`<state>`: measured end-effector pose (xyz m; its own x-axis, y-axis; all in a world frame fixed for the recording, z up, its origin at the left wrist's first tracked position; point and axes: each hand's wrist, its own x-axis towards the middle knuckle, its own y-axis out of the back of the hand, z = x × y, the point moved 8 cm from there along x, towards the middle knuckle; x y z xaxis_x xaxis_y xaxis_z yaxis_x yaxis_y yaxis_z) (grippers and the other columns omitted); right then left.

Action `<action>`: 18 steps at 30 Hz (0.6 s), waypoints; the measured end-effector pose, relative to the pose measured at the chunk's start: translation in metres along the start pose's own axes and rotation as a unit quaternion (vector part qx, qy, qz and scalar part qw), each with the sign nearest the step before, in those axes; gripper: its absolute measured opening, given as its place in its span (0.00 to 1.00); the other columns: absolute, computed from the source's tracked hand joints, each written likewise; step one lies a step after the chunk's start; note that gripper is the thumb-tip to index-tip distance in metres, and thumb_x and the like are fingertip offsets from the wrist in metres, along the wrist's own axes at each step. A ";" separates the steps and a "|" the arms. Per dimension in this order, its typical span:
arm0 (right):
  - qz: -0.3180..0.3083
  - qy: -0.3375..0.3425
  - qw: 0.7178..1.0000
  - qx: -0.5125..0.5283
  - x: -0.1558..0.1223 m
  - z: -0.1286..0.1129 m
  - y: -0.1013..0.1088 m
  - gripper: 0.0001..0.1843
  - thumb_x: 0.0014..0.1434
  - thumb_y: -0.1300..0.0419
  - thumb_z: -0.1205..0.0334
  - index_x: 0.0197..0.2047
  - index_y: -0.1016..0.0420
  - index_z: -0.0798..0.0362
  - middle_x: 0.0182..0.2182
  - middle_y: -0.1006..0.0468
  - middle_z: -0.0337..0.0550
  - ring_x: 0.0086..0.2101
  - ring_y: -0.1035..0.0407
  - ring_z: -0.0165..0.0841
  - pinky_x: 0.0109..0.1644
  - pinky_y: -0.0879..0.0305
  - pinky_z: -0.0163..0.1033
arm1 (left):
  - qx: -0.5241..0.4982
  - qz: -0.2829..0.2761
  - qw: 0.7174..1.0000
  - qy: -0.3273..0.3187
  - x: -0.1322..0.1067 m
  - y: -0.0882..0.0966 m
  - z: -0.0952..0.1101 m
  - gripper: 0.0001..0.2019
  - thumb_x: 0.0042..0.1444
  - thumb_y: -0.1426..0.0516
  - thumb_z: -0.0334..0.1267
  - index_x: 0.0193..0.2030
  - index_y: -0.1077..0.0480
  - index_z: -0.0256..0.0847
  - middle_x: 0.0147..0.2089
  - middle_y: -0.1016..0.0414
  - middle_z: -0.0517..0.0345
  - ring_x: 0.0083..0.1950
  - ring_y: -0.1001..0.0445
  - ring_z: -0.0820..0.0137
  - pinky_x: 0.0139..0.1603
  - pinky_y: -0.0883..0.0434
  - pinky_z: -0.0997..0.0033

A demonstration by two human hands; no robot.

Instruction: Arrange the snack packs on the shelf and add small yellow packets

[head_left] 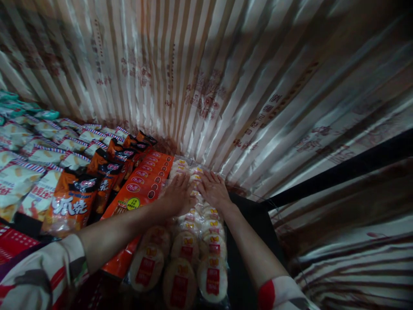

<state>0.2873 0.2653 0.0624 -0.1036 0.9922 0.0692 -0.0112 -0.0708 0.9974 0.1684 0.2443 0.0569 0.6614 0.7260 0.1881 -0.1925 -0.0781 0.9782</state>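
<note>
Both arms reach forward over rows of round, pale crackers in clear wrappers with red and yellow labels. My left hand lies with its palm down on the middle of these packs, fingers stretched forward. Beside it on the right, my right hand rests flat on the far end of the right-hand row, its fingers spread. Neither hand is closed around a pack. The palms hide the wrappers beneath them. Just left of the crackers runs a long orange printed package with oval logos, partly covered by my left forearm.
Orange-and-black snack bags stand in rows to the left. Beyond them are white bags with striped tops and teal packages. A pleated, printed curtain hangs behind. A dark bar slopes up to the right from the black tabletop.
</note>
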 end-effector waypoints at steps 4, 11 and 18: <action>0.018 0.000 1.000 0.001 -0.003 -0.002 0.000 0.27 0.68 0.57 0.51 0.67 0.43 0.47 0.65 0.39 0.47 0.65 0.51 0.45 0.66 0.55 0.54 | 0.007 0.013 1.000 -0.009 -0.001 0.000 0.001 0.29 0.64 0.51 0.48 0.67 0.43 0.33 0.69 0.47 0.36 0.71 0.50 0.50 0.68 0.50 0.47; 0.020 -0.011 1.000 0.005 -0.008 -0.003 0.002 0.26 0.68 0.57 0.50 0.66 0.40 0.45 0.64 0.37 0.46 0.64 0.48 0.45 0.65 0.53 0.54 | -0.001 0.005 1.000 -0.002 -0.004 0.003 0.008 0.29 0.65 0.53 0.49 0.67 0.44 0.34 0.69 0.45 0.38 0.71 0.49 0.51 0.69 0.50 0.47; 0.044 -0.002 0.999 0.009 -0.011 -0.002 0.003 0.26 0.68 0.58 0.50 0.65 0.38 0.46 0.63 0.36 0.48 0.63 0.47 0.45 0.65 0.54 0.55 | -0.022 -0.013 1.000 0.008 -0.005 0.008 0.011 0.30 0.64 0.53 0.50 0.68 0.44 0.33 0.70 0.47 0.38 0.72 0.51 0.52 0.69 0.52 0.47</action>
<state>0.2869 0.2540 0.0642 -0.0996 0.9825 0.1575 0.0162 -0.1566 0.9875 0.1719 0.2325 0.0650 0.6547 0.7388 0.1600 -0.2075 -0.0279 0.9778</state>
